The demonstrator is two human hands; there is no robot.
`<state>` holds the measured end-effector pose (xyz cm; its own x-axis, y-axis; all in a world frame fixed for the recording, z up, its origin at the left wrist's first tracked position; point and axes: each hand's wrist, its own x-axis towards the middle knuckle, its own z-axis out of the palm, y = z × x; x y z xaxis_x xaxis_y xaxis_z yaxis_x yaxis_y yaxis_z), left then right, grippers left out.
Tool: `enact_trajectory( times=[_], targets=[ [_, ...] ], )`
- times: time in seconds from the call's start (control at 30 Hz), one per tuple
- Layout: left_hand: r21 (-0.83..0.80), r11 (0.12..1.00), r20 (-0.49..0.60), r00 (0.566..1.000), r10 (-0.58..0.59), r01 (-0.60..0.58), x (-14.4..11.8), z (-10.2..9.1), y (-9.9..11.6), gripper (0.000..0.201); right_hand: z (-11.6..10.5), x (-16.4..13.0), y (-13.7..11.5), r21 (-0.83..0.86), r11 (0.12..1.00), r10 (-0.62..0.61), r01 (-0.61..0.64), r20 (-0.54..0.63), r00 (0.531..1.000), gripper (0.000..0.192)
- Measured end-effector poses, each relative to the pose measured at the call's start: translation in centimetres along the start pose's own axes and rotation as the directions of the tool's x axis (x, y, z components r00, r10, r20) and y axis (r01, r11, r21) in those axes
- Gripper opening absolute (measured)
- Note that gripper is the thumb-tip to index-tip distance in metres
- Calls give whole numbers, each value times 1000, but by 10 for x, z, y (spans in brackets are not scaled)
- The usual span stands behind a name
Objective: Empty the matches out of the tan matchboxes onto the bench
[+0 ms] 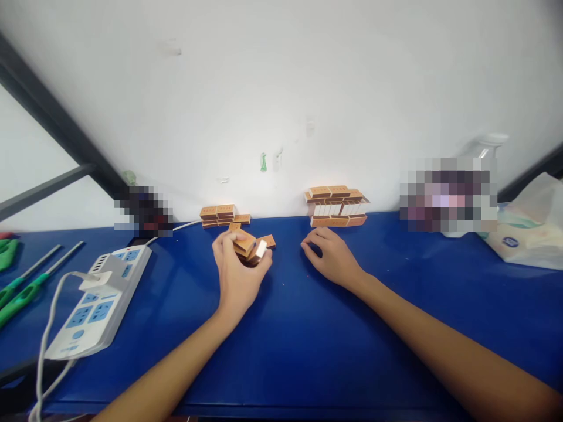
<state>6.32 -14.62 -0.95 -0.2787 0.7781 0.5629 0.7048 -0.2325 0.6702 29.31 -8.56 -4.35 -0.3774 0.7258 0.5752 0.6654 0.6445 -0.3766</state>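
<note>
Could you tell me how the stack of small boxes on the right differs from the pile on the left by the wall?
The right stack stands taller, in several tiers; the left pile is low and smaller. The right stack shows a row of white upright pieces between orange layers; the left pile shows only orange. Both sit on the blue table against the wall, untouched by either hand.

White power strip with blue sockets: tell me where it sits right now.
In the head view, the white power strip with blue sockets lies on the blue table at the left, between the green-handled tools and the left hand.
</note>
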Motion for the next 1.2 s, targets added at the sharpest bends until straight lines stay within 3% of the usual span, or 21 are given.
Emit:
enact_trajectory(
  times=[0.1,0.2,0.27,0.33,0.43,0.5,0.6,0.83,1.2],
  targets=[
    [36,999,124,992,-26,22,-15,0,-9,50,1,0,0,-3,1000,-5,5,0,1000,15],
    [137,991,174,985,-15,-9,-10,-4,-10,58,2,0,0,-7,1000,-11,11,-10,1000,15],
    [182,983,114,993,7,-28,7,-6,-10,61,2,0,0,-10,1000,-11,11,-14,1000,16],
    [177,984,-37,999,6,0,33,-6,-15,60,2,0,0,-10,1000,-8,8,-15,1000,17],
    [175,956,-269,946,-182,234,79,4,-31,77,2,0,1,-7,1000,7,-7,-18,1000,17],
    [164,899,-287,892,-350,406,102,16,-43,87,2,-1,1,-1,1000,15,-15,-20,1000,16],
    [199,889,-315,886,-341,413,120,32,-55,94,1,-1,2,12,1000,11,-11,-26,1000,16],
    [175,831,-317,830,-460,527,131,49,-67,87,1,-1,2,17,999,35,-34,-14,999,15],
    [265,791,-301,827,-475,551,129,47,-76,89,-1,0,0,14,999,43,-43,11,999,15]
  ],
)
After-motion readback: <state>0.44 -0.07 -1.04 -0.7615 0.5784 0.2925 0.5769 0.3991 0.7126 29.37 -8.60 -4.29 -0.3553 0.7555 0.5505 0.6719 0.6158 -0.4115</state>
